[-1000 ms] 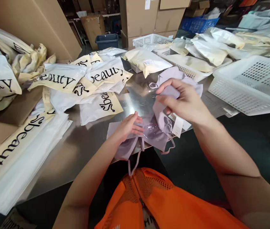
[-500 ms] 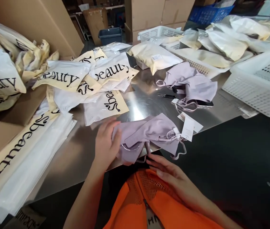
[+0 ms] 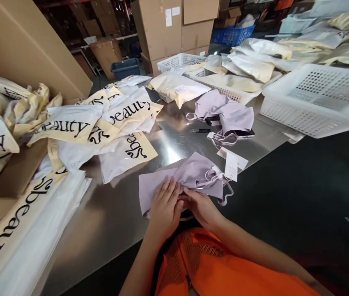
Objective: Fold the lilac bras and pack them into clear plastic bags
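Observation:
A lavender bra (image 3: 189,172) with thin straps lies at the near edge of the metal table. My left hand (image 3: 166,207) rests on its left part, fingers stretched over the fabric and thumb toward the right hand. At the bra's near edge my right hand (image 3: 201,209) has its fingers bent round the cloth; the fingertips are partly hidden. White tags (image 3: 231,165) on a loop of string lie at the bra's right end. A second lavender bra (image 3: 226,113) sits farther back, with black snips (image 3: 200,130) beside it.
Printed plastic bags (image 3: 125,111) are heaped at the left, beside an open carton (image 3: 33,45). A stack of flat bags (image 3: 39,222) lies along the left edge. White perforated baskets (image 3: 316,98) and filled bags (image 3: 254,61) stand at the back right. A dark phone-like object (image 3: 244,134) is partly under the far bra.
My left hand has moved right from the bra's left end onto its middle. The right hand has come up to the near edge, and both hands now almost meet. The view has shifted.

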A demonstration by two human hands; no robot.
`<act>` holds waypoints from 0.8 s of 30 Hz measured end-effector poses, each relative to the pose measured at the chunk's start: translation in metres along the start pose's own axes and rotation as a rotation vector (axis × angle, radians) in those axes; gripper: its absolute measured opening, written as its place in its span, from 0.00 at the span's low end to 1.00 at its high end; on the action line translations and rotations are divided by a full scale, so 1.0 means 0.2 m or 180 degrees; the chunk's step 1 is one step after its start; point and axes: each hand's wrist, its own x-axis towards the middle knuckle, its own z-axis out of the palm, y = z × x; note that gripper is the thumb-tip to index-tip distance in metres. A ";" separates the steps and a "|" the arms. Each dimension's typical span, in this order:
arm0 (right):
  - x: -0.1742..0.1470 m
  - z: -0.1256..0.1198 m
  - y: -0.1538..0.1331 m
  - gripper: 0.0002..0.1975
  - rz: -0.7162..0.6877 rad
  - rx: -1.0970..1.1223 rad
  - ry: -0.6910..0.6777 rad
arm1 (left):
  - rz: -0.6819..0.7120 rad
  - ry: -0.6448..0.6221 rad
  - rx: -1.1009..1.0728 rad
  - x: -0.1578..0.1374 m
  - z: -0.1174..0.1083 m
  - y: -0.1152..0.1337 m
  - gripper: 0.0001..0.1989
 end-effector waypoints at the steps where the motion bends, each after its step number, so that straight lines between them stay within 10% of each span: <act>1: 0.02 0.00 -0.01 0.17 0.0097 0.0023 0.0065 | 0.0038 0.0077 0.0062 -0.01 0.01 0.01 0.22; 24: 0.07 0.04 0.04 0.23 -0.0401 -0.0287 0.0266 | 0.0339 0.0547 -0.0017 -0.13 0.04 0.11 0.21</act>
